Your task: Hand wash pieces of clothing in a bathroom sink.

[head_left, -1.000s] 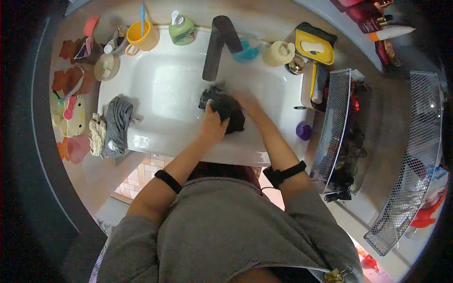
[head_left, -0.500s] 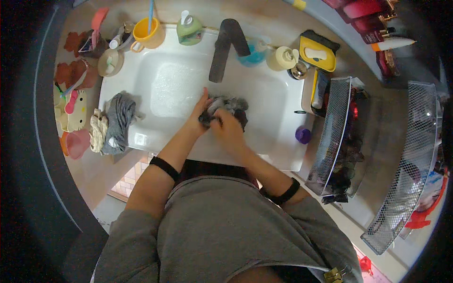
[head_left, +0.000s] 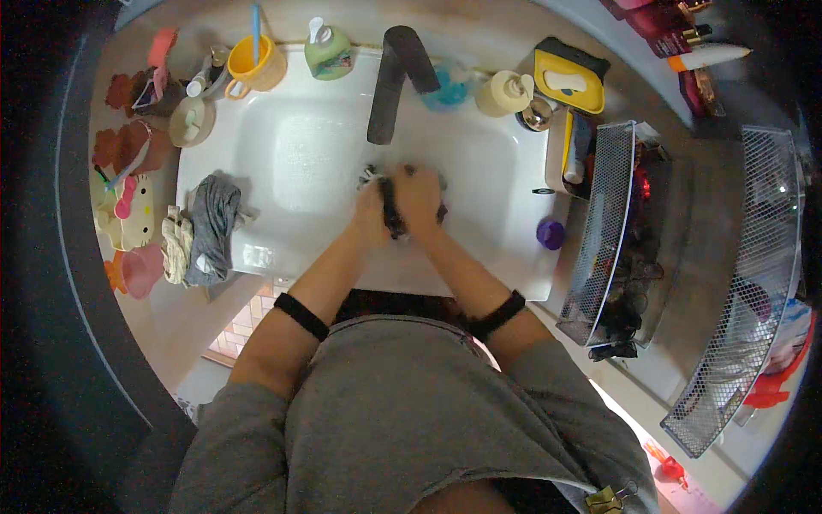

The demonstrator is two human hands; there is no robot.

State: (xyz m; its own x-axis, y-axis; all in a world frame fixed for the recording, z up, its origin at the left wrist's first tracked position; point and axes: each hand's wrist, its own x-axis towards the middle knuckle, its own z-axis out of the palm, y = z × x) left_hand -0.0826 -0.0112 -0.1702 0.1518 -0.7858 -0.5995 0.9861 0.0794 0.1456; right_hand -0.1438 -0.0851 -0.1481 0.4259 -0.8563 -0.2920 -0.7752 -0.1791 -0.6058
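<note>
Over the white sink (head_left: 479, 248), both of my hands are closed on a bunched, wet-looking dark grey and black cloth (head_left: 393, 216). My left hand (head_left: 370, 211) grips its left side. Against the other side presses my right hand (head_left: 417, 199), fingers curled and somewhat blurred by motion. The cloth's exact kind is hard to make out; bits of it stick out beyond the knuckles. Just above the hands is the dark faucet (head_left: 390, 103). A grey cloth (head_left: 214, 223) and a cream cloth (head_left: 177, 244) lie draped on the sink's left rim.
Along the back stand a yellow mug (head_left: 259, 68), a green pump bottle (head_left: 328, 56), a blue bottle (head_left: 445, 88) and a cream pump bottle (head_left: 503, 92). On the right are a purple cap (head_left: 550, 233) and wire mesh baskets (head_left: 604, 231). A small bowl (head_left: 191, 122) sits at left.
My hands have come side by side, the right one moving up over the cloth, which is now squeezed into a tighter bundle. The view has shifted slightly.
</note>
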